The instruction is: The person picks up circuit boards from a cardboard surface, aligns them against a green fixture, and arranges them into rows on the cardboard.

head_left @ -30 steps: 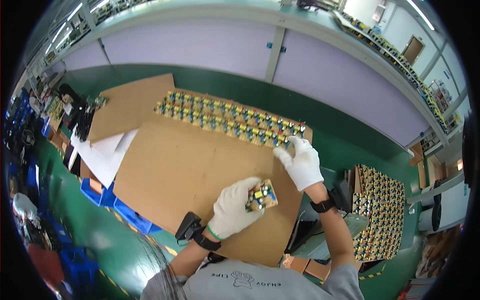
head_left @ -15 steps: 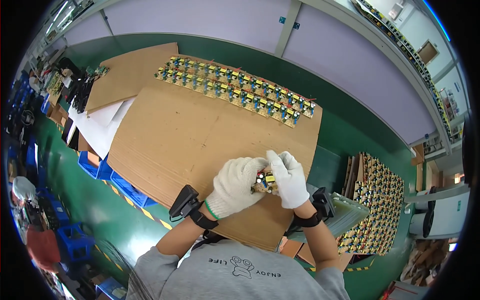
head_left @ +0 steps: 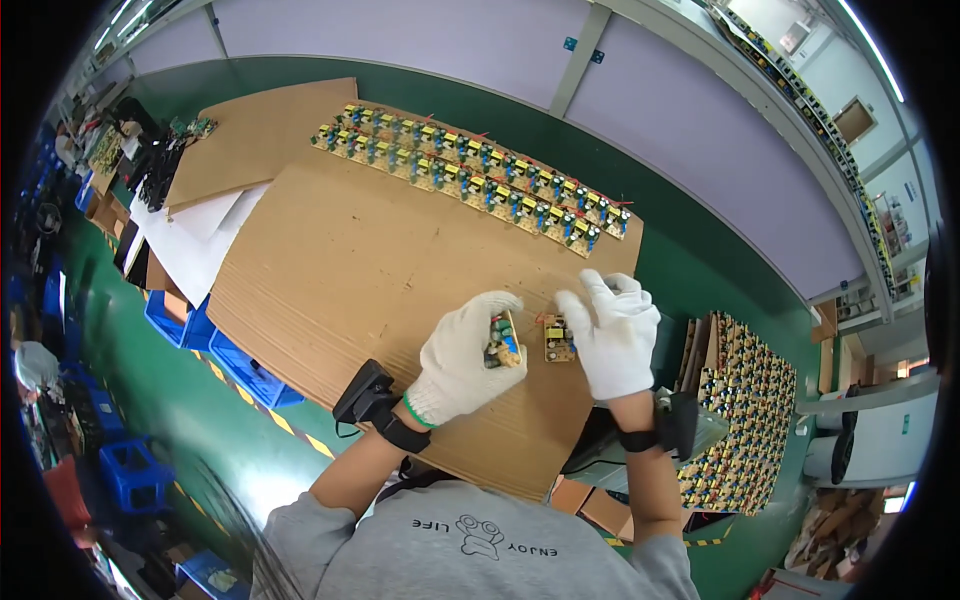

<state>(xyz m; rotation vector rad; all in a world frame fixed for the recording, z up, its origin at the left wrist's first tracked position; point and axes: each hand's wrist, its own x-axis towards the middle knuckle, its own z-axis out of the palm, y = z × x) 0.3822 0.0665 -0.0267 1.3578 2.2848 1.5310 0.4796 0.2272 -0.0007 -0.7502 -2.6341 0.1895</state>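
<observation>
My left hand, in a white knit glove with a green cuff, is closed around a small circuit board bearing green, blue and yellow parts. The board stands tilted between thumb and fingers. A second circuit board, with a yellow part and a red wire, shows flat beside my right hand. That hand wears a smooth white glove; its thumb and fingers are apart, and it covers the board's right edge. Whether it touches the board I cannot tell. Both hands are over a large cardboard sheet.
Rows of similar circuit boards line the sheet's far edge. On the right, more boards cover a stacked panel. Blue bins and white paper lie left of the cardboard. A pale partition stands behind.
My hands have moved apart, the right one going right and its fingers spreading. The left keeps a circuit board, now turned on edge. A second board has come into view between the hands.
</observation>
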